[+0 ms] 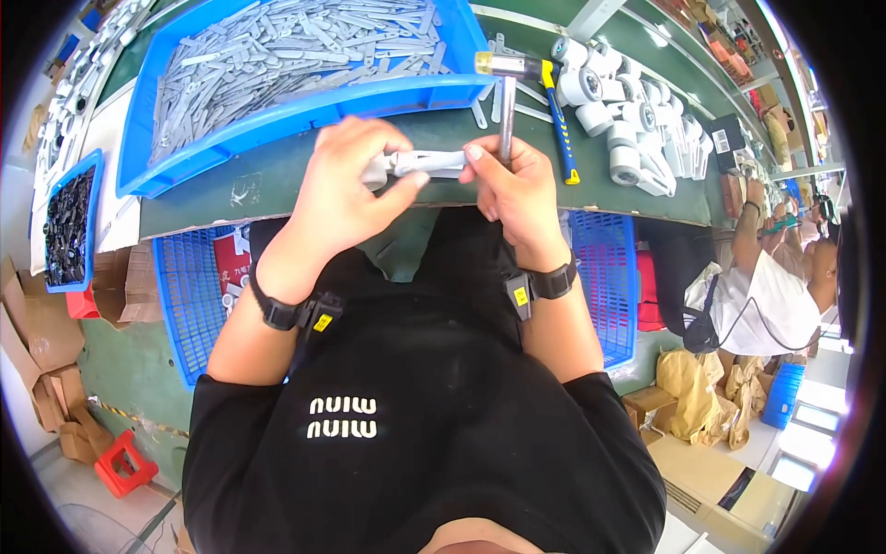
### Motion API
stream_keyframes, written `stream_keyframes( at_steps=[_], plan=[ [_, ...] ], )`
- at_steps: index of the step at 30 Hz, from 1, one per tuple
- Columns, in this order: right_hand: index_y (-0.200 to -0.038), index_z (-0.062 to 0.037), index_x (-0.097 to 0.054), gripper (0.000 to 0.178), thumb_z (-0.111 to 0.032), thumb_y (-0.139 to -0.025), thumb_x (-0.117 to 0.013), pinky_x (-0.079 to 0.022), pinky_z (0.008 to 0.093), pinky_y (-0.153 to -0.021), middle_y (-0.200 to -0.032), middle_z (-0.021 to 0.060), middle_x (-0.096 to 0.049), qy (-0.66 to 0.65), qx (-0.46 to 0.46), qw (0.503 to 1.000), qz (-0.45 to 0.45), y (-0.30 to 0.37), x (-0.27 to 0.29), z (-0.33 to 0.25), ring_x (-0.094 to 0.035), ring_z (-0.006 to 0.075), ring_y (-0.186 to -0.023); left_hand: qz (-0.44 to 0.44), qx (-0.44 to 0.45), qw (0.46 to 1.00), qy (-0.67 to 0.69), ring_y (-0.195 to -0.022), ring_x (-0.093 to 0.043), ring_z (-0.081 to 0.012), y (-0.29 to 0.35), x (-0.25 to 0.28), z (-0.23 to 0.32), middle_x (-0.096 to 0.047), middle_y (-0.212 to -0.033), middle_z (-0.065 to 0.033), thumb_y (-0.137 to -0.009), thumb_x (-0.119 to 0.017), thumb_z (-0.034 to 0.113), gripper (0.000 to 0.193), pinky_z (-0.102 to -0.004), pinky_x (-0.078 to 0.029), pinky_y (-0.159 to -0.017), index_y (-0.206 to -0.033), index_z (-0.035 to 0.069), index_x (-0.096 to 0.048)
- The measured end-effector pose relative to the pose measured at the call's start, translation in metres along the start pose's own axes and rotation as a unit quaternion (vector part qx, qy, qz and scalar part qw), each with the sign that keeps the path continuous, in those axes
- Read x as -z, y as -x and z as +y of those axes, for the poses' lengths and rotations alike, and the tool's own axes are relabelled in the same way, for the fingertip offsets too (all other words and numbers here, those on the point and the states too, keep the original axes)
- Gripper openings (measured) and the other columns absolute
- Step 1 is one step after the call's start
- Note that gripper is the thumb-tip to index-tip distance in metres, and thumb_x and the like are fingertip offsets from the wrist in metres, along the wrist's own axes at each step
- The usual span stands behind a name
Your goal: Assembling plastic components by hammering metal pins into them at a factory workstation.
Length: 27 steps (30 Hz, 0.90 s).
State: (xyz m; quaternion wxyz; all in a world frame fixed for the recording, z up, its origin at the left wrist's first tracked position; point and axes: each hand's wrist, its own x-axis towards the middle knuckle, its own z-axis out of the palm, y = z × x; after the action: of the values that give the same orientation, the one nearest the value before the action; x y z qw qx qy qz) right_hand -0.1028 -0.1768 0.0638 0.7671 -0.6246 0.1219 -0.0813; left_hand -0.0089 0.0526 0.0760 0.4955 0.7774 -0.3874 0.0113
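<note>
In front of me, above the bench's near edge, both hands are on a long white plastic part (434, 164) with a forked or slotted body. My left hand (346, 180) is closed round its rounded left end, which the fingers partly hide. The right end is pinched between thumb and fingers of my right hand (517, 185). A metal rod (507, 120) rises at the right hand's fingers; whether they grip it I cannot tell. Just beyond lies a hammer (559, 125) with a blue and yellow handle, its head close to the rod's top.
A blue bin (277, 109) of grey flat strips stands beyond my hands. White round-headed parts (637, 120) are piled at the right. A blue tray (92, 222) of small black pieces is at the left. Blue baskets (180, 305) flank my legs. Another person (766, 286) sits at far right.
</note>
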Motion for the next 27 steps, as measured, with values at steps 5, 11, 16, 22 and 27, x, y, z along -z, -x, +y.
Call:
stream_keyframes(
  at_steps=[5, 11, 16, 22, 27],
  plan=[
    [-0.105, -0.0006, -0.079, 0.016, -0.016, -0.104, -0.079, -0.04, 0.0234, -0.055, -0.081, 0.0015, -0.079, 0.124, 0.028, 0.988, 0.093, -0.017, -0.005, 0.014, -0.053, 0.0013, -0.06, 0.047, -0.094, 0.979, -0.177, -0.109, -0.07, -0.0356, -0.011, -0.01, -0.023, -0.074, -0.113, -0.0109, -0.082, -0.092, 0.026, 0.04, -0.0503, -0.045, -0.107, -0.112, 0.006, -0.075],
    [-0.101, -0.0016, -0.079, 0.015, -0.017, -0.101, -0.081, -0.041, 0.0239, -0.057, -0.08, 0.0006, -0.079, 0.136, 0.004, 0.986, 0.098, -0.021, -0.007, 0.022, -0.054, 0.0018, -0.063, -0.012, -0.039, 0.989, -0.142, -0.105, -0.071, -0.0349, -0.009, -0.014, -0.029, -0.076, -0.105, -0.0108, -0.084, -0.09, 0.019, 0.032, -0.0468, -0.051, -0.1, -0.108, 0.005, -0.075],
    [-0.098, -0.0012, -0.079, 0.016, -0.017, -0.1, -0.082, -0.043, 0.0243, -0.058, -0.077, -0.0008, -0.076, 0.162, -0.022, 0.981, 0.102, -0.016, -0.009, 0.019, -0.056, 0.0028, -0.063, 0.003, -0.06, 0.989, -0.138, -0.093, -0.069, -0.0343, -0.004, -0.024, -0.037, -0.073, -0.094, -0.0096, -0.084, -0.088, 0.016, 0.025, -0.0456, -0.055, -0.089, -0.103, 0.006, -0.076],
    [-0.098, 0.0017, -0.079, 0.021, -0.019, -0.098, -0.083, -0.044, 0.0279, -0.058, -0.068, -0.0042, -0.064, 0.254, 0.026, 0.959, 0.126, -0.016, -0.007, 0.024, -0.054, 0.005, -0.063, 0.05, -0.117, 0.986, -0.109, -0.087, -0.071, -0.0306, -0.001, -0.027, -0.046, -0.075, -0.094, -0.008, -0.082, -0.092, 0.011, 0.019, -0.0417, -0.055, -0.077, -0.095, 0.004, -0.08],
    [-0.106, 0.0017, -0.083, 0.026, -0.023, -0.098, -0.084, -0.043, 0.0293, -0.059, -0.068, -0.0049, -0.059, 0.327, 0.052, 0.938, 0.105, -0.017, -0.002, 0.027, -0.052, 0.005, -0.065, 0.059, -0.15, 0.978, -0.131, -0.084, -0.069, -0.0269, -0.001, -0.028, -0.049, -0.071, -0.089, -0.0037, -0.085, -0.091, 0.014, 0.017, -0.0415, -0.052, -0.077, -0.096, 0.006, -0.082]
  ],
)
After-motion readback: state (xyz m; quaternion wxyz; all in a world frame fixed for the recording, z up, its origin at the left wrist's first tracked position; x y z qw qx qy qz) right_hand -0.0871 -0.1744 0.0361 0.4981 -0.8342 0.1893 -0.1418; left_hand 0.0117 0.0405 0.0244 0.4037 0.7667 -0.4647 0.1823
